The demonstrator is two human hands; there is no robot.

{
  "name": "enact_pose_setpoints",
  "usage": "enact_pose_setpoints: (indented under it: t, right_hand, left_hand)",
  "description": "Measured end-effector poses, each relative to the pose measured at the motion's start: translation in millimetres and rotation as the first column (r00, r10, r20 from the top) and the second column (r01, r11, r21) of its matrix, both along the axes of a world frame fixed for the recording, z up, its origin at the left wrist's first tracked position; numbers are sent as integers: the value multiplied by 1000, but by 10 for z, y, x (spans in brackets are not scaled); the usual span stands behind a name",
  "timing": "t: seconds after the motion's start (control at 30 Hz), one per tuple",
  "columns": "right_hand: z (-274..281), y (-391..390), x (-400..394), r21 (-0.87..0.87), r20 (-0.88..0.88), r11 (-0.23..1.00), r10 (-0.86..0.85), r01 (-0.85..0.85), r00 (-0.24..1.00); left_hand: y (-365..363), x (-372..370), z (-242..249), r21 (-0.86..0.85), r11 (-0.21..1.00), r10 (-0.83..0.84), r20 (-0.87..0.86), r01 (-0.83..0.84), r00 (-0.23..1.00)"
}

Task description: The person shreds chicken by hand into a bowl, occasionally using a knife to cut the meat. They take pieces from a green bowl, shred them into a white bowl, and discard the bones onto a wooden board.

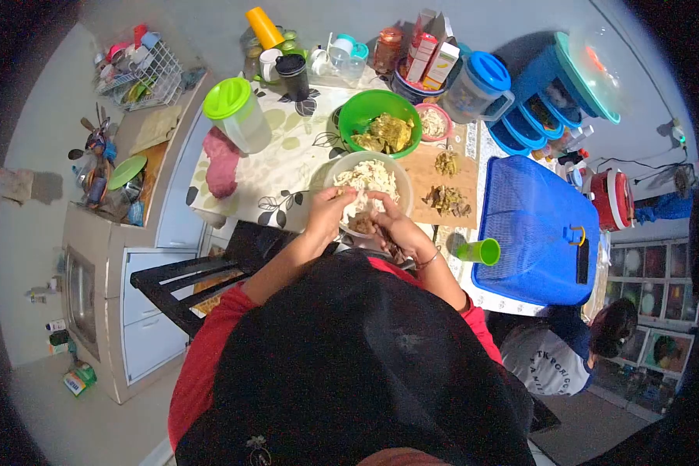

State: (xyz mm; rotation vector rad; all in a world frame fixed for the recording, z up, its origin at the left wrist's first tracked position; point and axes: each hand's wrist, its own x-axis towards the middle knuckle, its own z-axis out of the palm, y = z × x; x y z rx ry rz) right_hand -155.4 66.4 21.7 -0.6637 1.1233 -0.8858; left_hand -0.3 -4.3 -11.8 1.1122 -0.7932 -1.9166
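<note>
Both hands work over a whitish bowl point(405, 186) of pale shredded meat point(377, 175). My left hand point(328, 215) is closed in a pinch at the bowl's left side, its fingertips on a small pale bit that I cannot make out. Opposite it, my right hand point(402, 231) curls round a brownish piece of meat point(360, 224) at the near rim. Just behind stands a green bowl point(352, 113) with yellowish cooked meat pieces point(391, 133). Two small piles of dark scraps, a far one point(446, 162) and a near one point(448, 200), lie on a brown board point(423, 172) to the right.
A blue mesh food cover point(532, 225) and a green cup point(485, 252) are on the right. At the left stand a green-lidded pitcher point(241, 120) and a pink cloth point(220, 163). A black chair point(202, 264) is near my left arm; another person point(547, 361) sits at right.
</note>
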Motion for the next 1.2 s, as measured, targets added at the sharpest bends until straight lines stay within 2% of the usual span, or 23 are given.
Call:
enact_pose_setpoints:
  t: [0.07,0.1,0.2,0.23,0.33,0.47,0.5,0.63,0.73,0.77,0.87,1.0,1.03,1.13,1.2]
  right_hand:
    - [10,25,27,-41,-16,998,51,-52,999]
    - [-5,-16,-36,-34,-209,998,51,-59,977]
    - [-18,-23,-83,-3,1,1000,-9,9,1000]
    - [-14,6,-64,-48,-11,997,55,-56,998]
    - [44,-1,-96,-46,-72,988,146,-150,987]
    - [223,33,-74,-24,-32,994,107,-108,994]
    - [190,63,-40,-17,-19,988,154,-154,988]
    - [108,26,-36,-41,-48,991,123,-125,991]
    - [84,14,-60,-74,127,995,73,-64,989]
    - [105,8,-83,-18,232,1000,-7,12,973]
    - [215,4,-77,-45,16,998,44,-43,999]
    - [60,-16,-80,-84,-58,991,96,-100,994]
    - [117,-30,-99,-52,-9,998,40,-40,999]
    - [161,20,-46,-93,-17,967,238,-238,971]
    - [94,-33,-92,-114,-80,980,155,-163,985]
  left_hand:
    - [-35,30,4,137,990,-24,-120,40,993]
    - [-54,38,8,203,977,-29,-183,67,983]
    - [-46,110,-27,-12,973,-231,-183,232,956]
    - [-57,122,-28,-9,959,-279,-181,282,943]
    - [-57,97,-14,-10,965,-257,-196,260,946]
    - [-39,100,28,3,974,-223,-106,225,969]
    - [-37,109,-7,-9,974,-225,-106,225,969]
    - [-7,61,-8,-37,978,-210,-94,208,973]
    - [-7,56,27,-38,979,-201,-101,198,974]
    - [-18,49,28,-43,979,-203,-114,200,972]
    - [-22,66,26,-81,976,-206,-43,202,978]
    - [-7,88,-11,-95,981,-166,11,166,986]
    - [-19,100,-14,-103,981,-160,28,162,987]
    - [-15,151,9,-120,978,-168,55,173,984]
    - [-22,129,53,-106,974,-195,56,200,979]
